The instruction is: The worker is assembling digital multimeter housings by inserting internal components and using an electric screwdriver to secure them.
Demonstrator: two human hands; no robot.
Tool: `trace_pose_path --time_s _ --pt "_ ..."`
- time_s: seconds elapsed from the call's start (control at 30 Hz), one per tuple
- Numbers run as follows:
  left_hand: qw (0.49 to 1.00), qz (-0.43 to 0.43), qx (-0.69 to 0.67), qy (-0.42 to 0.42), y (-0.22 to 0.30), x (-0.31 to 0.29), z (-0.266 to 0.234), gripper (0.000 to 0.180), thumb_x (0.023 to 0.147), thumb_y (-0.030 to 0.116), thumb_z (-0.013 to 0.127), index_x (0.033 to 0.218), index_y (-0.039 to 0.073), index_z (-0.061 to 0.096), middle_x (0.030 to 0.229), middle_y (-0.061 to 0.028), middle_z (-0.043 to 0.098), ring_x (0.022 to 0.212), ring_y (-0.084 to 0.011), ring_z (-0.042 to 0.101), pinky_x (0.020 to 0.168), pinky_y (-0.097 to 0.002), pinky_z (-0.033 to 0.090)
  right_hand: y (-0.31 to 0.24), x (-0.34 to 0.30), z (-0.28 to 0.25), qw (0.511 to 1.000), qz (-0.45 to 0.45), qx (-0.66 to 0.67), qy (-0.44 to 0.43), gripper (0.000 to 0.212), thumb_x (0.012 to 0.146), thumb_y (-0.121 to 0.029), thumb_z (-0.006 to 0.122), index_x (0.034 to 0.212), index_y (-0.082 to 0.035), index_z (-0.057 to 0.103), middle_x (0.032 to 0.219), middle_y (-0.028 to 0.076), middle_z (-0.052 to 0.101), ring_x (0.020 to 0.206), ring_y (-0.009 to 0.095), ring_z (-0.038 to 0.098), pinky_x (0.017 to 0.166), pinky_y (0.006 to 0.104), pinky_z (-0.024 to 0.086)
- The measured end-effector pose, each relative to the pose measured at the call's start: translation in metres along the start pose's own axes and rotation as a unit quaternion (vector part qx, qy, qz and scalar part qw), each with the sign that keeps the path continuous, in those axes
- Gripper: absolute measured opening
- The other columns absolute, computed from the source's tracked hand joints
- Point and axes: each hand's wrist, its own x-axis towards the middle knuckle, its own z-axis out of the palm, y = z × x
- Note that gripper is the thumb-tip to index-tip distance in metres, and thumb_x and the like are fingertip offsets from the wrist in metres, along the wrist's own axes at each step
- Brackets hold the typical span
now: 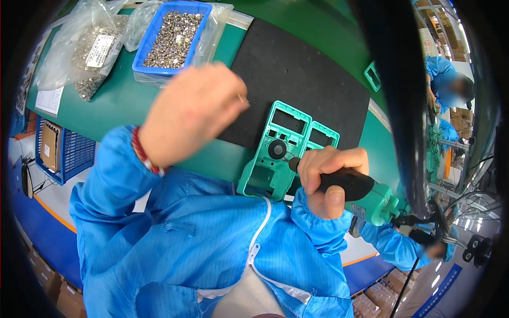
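My right hand [331, 177] grips a green-and-black electric screwdriver [356, 185]. Its tip points left, close to a round black part [277, 149] on a teal plastic housing [289, 143]. The housing has rectangular openings and rests at the near edge of a black mat. A second teal housing [323, 135] lies just right of it, partly hidden by my right hand. My left hand [196, 111] is raised, blurred by motion, over the bench near a blue tray of small metal parts [138, 67]. Its fingers are curled together; whatever they may hold is hidden.
The black mat [302, 69] covers part of the green bench. Left of the tray lies a clear bag [87, 58] of metal parts. A blue crate [74, 156] stands below left. A dark post [395, 95] rises at right, with other people in blue beyond. Another teal frame [373, 77] lies farther off.
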Motion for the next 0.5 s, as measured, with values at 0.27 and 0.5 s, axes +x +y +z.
trace_pose_path --time_s 0.27,0.5 --pt "0.989 0.108 -0.081 -0.063 0.054 -0.04 0.052 0.017 0.081 0.014 0.062 0.096 0.006 0.063 0.107 -0.0078 0.065 0.106 -0.0223 0.062 0.094 -0.0376 0.046 0.002 0.0 0.005 0.998 0.019 -0.041 0.036 0.05 0.089 -0.044 0.076 0.101 -0.004 0.049 0.064 0.005 0.052 0.049 0.012 0.045 0.047 0.0285 0.037" --pt "0.994 0.102 -0.031 -0.033 0.066 -0.044 0.056 0.018 0.082 0.014 0.061 0.096 0.003 0.064 0.116 -0.0122 0.067 0.116 -0.023 0.061 0.101 -0.0398 0.045 0.006 -0.005 0.004 0.992 -0.076 -0.094 0.045 0.05 0.093 -0.044 0.073 0.107 -0.002 0.048 0.068 0.007 0.055 0.05 0.014 0.047 0.047 0.0289 0.039"
